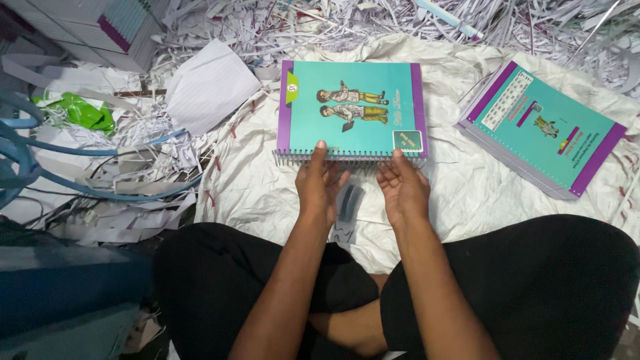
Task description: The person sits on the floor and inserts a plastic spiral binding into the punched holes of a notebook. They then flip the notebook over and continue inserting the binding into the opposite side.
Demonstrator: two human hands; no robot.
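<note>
Teal, purple-edged spiral-bound notebook (351,110) lies on white woven sacking (253,187); left hand (320,183) and right hand (402,187), fingers loosely open, touch its wire binding without gripping.

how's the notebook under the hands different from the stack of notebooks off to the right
The notebook lies square to the person, with the left hand and right hand on its spiral edge; the stack lies askew and untouched. The notebook's cover shows two cartoon figures; the stack's top cover shows a table-like grid and a small picture. Both have teal covers with purple bands and lie on the white sheet.
</note>
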